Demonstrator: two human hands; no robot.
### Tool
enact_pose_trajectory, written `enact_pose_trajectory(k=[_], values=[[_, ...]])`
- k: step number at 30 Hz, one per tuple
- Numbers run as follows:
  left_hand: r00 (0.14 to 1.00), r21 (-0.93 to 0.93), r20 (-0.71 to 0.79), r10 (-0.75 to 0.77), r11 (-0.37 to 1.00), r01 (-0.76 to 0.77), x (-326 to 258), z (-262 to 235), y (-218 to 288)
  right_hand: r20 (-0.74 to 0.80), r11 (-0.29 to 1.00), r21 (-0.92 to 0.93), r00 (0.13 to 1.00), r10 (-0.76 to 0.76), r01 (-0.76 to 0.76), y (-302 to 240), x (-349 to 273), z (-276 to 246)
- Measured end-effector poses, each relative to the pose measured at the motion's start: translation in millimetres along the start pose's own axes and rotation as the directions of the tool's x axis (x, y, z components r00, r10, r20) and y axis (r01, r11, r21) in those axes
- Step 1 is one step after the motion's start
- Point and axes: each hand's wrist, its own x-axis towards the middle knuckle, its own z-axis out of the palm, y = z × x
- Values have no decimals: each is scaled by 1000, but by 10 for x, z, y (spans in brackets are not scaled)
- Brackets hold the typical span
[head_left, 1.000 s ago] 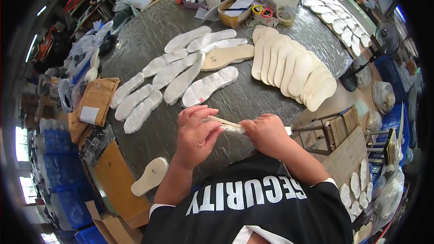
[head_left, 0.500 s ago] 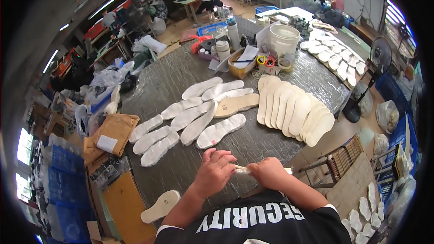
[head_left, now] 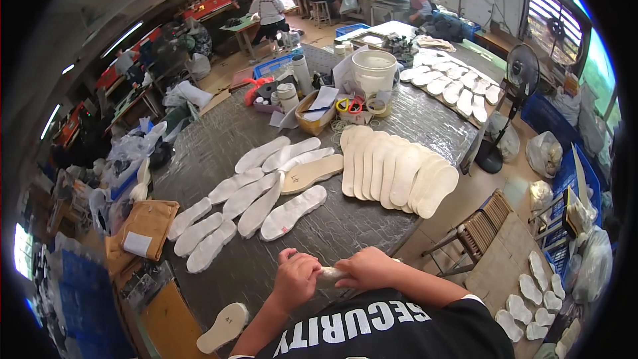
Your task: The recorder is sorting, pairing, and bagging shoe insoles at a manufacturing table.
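Close to my body, at the near edge of the table, both hands grip one pale insole [head_left: 327, 274]. My left hand [head_left: 297, 280] is closed on its left end. My right hand [head_left: 369, 270] wraps its right part, fingers over the top and hiding much of it. Beyond my hands lies a loose group of white fluffy insoles [head_left: 292, 213], with one tan insole [head_left: 311, 173] bearing a mark among them. To their right, a row of cream insoles [head_left: 404, 176] overlaps like a fan. Another marked insole [head_left: 224, 328] rests by my left forearm.
A white bucket [head_left: 373, 73], scissors [head_left: 349, 105] and a cardboard box [head_left: 315, 112] stand farther back on the table. A brown package [head_left: 141, 229] sits at the left edge. A standing fan [head_left: 522, 70] and a wooden-slatted chair [head_left: 484, 229] are at the right. Several people work in the background.
My view has swung, so the table and its insoles sit farther left in the picture. The insole in my hands has turned and shows more of its surface. Both hands keep their grip.
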Motion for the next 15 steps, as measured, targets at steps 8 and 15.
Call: enact_pose_trajectory(k=[8,15], values=[[999,-6,35,-33,999,33,-31,80,168,-40,1000,-8,999,20,-20,19,-25,157],[945,-355,-198,-260,918,178,174,-63,168,-372,998,13,927,-49,58,311,-96,-28]])
